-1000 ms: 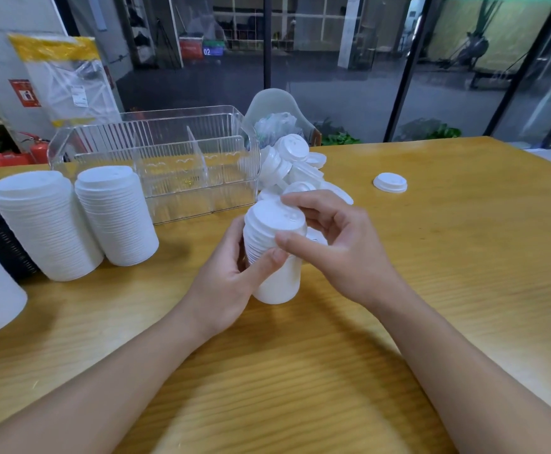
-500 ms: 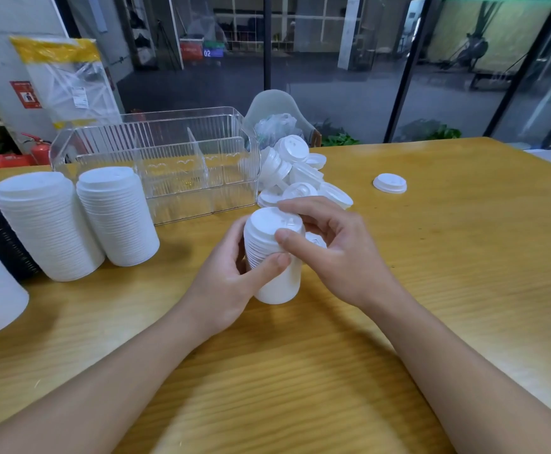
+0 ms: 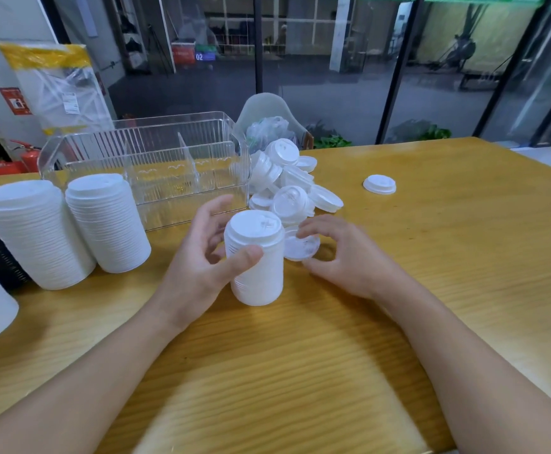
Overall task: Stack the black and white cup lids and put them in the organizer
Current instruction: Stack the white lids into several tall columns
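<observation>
Your left hand (image 3: 202, 257) has the stack of white lids (image 3: 256, 257) right at the centre of the frame, thumb curled across its front, fingers loosely curved behind it. The stack stands upright on the wooden table (image 3: 431, 257), its base down on the surface.

Your right hand (image 3: 343, 253) sits just right of the stack, fingers bent over a single white lid (image 3: 300, 245) that lies against the stack's right side. Fingertips are on its upper edge, thumb beneath it; the hand is blurred, so I cannot tell how firm that pinch is.

Just above your hands, centre frame, the loose pile of white lids (image 3: 287, 181) lies heaped and tilted every which way, touching the right end of the clear organizer (image 3: 149, 165). The organizer stands upper left of centre, ribbed walls, dividers inside, nothing visible in its compartments.

Over at the left of the frame, two tall white stacks stand side by side and touching: the far-left stack (image 3: 35, 234) and the second stack (image 3: 107, 221), directly in front of the organizer. A dark object shows at the left edge behind them, too cut off to name.

One lone lid (image 3: 379, 184) lies flat on the table at the upper right, well apart from the pile.
</observation>
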Action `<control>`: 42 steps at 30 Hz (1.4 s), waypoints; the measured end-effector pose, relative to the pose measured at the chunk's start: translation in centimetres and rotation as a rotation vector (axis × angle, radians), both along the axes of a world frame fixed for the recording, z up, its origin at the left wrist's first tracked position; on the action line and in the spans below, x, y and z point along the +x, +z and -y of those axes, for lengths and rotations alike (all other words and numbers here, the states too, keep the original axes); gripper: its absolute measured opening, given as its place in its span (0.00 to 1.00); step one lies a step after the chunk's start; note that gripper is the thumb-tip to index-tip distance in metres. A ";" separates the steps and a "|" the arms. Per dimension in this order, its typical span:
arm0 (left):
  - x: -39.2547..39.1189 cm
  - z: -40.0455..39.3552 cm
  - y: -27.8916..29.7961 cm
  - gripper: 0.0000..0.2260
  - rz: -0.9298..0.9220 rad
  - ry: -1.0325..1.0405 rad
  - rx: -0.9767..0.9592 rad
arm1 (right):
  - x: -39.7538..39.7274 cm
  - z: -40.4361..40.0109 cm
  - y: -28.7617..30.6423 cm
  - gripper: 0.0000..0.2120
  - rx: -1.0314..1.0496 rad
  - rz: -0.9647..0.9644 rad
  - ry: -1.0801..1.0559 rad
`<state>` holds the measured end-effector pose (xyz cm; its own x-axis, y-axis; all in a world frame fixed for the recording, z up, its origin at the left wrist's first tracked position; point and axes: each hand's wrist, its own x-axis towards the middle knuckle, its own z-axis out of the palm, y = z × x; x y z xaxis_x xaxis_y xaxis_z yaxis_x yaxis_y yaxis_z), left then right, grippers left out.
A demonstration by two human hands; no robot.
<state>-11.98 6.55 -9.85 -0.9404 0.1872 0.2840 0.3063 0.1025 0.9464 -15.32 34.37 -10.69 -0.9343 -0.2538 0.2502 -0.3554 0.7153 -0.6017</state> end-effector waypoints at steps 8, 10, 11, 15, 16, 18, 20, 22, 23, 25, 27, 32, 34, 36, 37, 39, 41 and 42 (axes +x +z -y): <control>0.5 -2.6 -0.2 0.28 -0.016 -0.021 0.023 | -0.4 0.5 -0.9 0.06 0.079 -0.069 -0.014; 0.6 -2.6 -0.3 0.28 -0.011 -0.028 0.038 | -0.4 0.5 -0.6 0.02 -0.002 -0.076 -0.038; 0.7 -2.6 -0.3 0.28 -0.006 -0.036 0.049 | -0.3 0.6 -0.3 0.01 -0.081 -0.058 -0.054; 1.0 -2.7 -0.4 0.28 0.002 -0.074 0.053 | -0.2 0.7 0.8 0.05 -0.481 0.020 -0.167; 1.0 -2.7 -0.4 0.27 0.005 -0.082 0.050 | -0.3 0.7 0.8 0.03 -0.559 0.083 -0.200; 1.0 -2.6 -0.4 0.26 0.007 -0.091 0.054 | -0.5 0.5 0.4 0.06 -0.602 0.173 -0.270; 0.9 -2.5 -0.5 0.27 0.006 -0.097 0.056 | -0.6 0.5 0.2 0.07 -0.571 0.166 -0.324; 0.9 -2.6 -0.5 0.29 0.002 -0.101 0.056 | -0.6 0.4 0.2 0.07 -0.519 0.132 -0.342; 0.8 -2.5 -0.5 0.29 0.002 -0.102 0.055 | -0.6 0.4 0.2 0.10 -0.489 0.148 -0.337; 0.8 -2.5 -0.5 0.30 0.000 -0.103 0.051 | -0.4 0.2 0.1 0.24 -0.417 0.242 -0.291; 0.7 -2.4 -0.6 0.32 -0.006 -0.102 0.046 | -0.3 0.0 -0.1 0.37 -0.329 0.284 -0.263; 0.7 -2.1 -0.9 0.34 -0.003 -0.109 0.038 | 0.0 0.4 0.2 0.35 -0.243 0.230 -0.297; 0.6 -2.0 -0.9 0.33 0.000 -0.110 0.035 | 0.2 0.5 0.4 0.33 -0.240 0.226 -0.311; 0.6 -2.0 -0.9 0.32 -0.002 -0.109 0.032 | 0.6 0.6 0.9 0.30 -0.311 0.207 -0.284; 0.6 -2.0 -0.9 0.32 -0.003 -0.109 0.030 | 0.9 0.7 1.4 0.28 -0.380 0.180 -0.250; 0.6 -2.1 -0.8 0.31 -0.004 -0.113 0.023 | 1.6 1.0 2.4 0.22 -0.571 0.114 -0.139; 0.6 -2.2 -0.8 0.31 0.000 -0.120 0.015 | 2.4 1.5 3.4 0.19 -0.743 0.075 0.016; 0.6 -2.2 -0.9 0.31 0.004 -0.123 0.012 | 2.8 2.1 3.8 0.18 -0.786 0.064 0.094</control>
